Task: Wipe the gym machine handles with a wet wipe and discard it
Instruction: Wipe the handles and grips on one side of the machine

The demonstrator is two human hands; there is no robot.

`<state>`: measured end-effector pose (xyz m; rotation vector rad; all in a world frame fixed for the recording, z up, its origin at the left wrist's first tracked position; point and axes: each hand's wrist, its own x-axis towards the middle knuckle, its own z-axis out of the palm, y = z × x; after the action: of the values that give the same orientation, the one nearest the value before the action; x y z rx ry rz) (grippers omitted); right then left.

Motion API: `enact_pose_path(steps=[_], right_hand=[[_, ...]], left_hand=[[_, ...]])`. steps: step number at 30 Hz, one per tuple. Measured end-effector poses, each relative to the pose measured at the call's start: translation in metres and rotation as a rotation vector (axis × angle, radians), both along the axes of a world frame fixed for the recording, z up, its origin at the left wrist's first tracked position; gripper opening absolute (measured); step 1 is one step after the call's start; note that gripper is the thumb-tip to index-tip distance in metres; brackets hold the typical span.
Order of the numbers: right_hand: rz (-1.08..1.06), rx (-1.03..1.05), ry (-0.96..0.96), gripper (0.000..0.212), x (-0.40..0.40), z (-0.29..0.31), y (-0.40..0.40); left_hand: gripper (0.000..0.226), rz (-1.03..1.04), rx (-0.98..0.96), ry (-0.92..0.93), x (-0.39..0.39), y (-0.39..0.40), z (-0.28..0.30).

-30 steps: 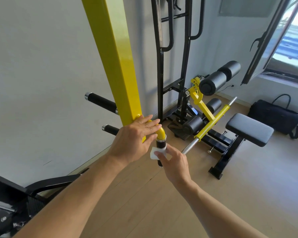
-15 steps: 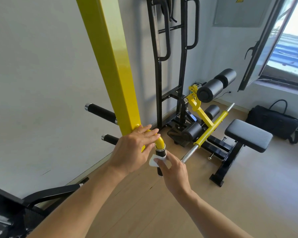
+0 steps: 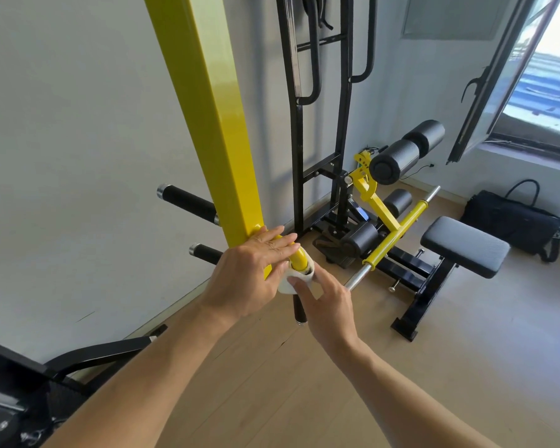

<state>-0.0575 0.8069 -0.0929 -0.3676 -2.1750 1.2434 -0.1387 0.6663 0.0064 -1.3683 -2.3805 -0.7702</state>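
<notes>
The right hand (image 3: 328,305) pinches a crumpled white wet wipe (image 3: 296,279) around the black foam handle (image 3: 299,310) below the tall yellow steel post (image 3: 220,124). The left hand (image 3: 253,273) rests flat-fingered beside that post. Right of it stand a black padded seat (image 3: 466,245) and a black bag (image 3: 511,221).

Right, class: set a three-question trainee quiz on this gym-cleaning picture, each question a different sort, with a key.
1. True or false: the white wet wipe is wrapped round the top of the black handle.
2. Which of the hands pinches the wipe? A) left hand B) right hand
3. Fill in: the left hand's straight fingers rest on the yellow ____.

Key: 1 true; 2 B; 3 curved tube, where it leaves the yellow post.
</notes>
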Motion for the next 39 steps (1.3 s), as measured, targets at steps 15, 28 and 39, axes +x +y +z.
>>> enact_pose_path(steps=[15, 28, 39], right_hand=[[0.061, 0.017, -0.417, 0.022, 0.008, -0.05, -0.002], [0.175, 0.11, -0.351, 0.019, 0.012, -0.06, 0.014], [0.098, 0.039, -0.137, 0.019, 0.004, -0.042, 0.014]], left_hand=[[0.04, 0.013, 0.014, -0.027, -0.001, -0.001, -0.001], [0.042, 0.008, 0.019, -0.052, -0.003, 0.0, -0.004], [0.041, 0.018, 0.032, -0.075, -0.005, 0.002, -0.005]])
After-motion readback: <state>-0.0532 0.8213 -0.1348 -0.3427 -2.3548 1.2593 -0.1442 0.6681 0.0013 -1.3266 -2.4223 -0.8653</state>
